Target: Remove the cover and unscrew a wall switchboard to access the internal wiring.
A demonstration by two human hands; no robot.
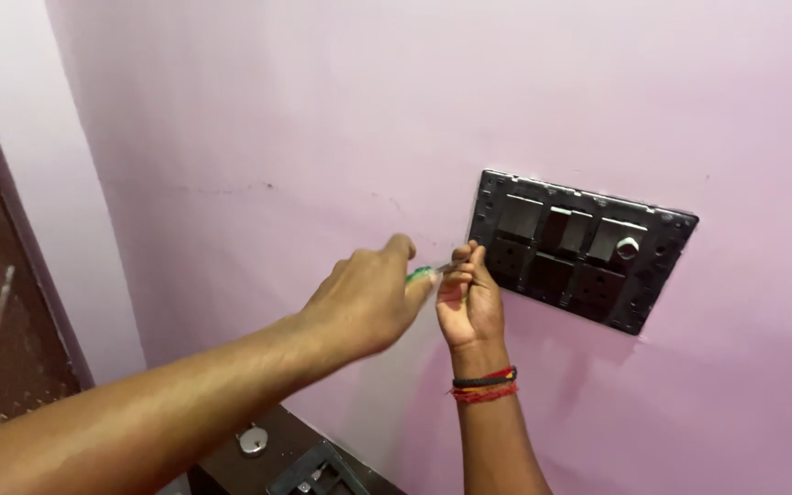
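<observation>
Currently: green-handled screwdriver (421,273) near left edge of black switch plate (582,249) on pink wall (258,119) | left hand (368,298) fingers wrapped on handle | right hand (469,298) fingertips pinching the shaft, steadying | step looks like seating the tip at the left-edge screw | next: tip square in slot, then turn | dark table (258,458) below.

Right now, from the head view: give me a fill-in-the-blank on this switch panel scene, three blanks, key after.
1. The left hand holds a screwdriver with a ____ handle.
2. The dark switch panel is mounted on a ____ wall.
3. The right hand, fingers at the screwdriver's tip by the panel's left edge, wears red and black threads on its ____.

Missing words: green; pink; wrist
</observation>
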